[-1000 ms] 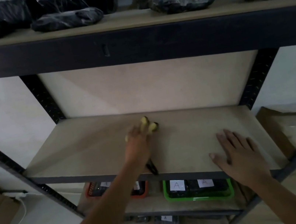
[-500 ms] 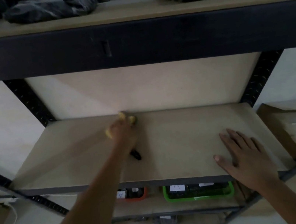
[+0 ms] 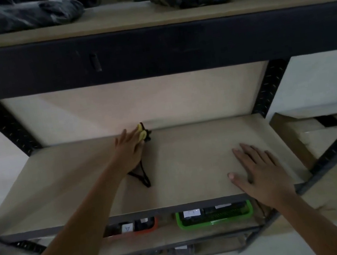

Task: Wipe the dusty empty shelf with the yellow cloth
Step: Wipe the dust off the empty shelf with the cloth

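Off-task clutter above and below

Black wrapped bundles (image 3: 21, 15) lie on the upper board; an orange bin (image 3: 144, 227) and green bin (image 3: 215, 215) sit beneath, side by side.

Two bare forearms enter from the lower edge of the frame, no sleeves showing. The left hand (image 3: 130, 150) and right hand (image 3: 263, 175) wear no gloves, rings or watch.
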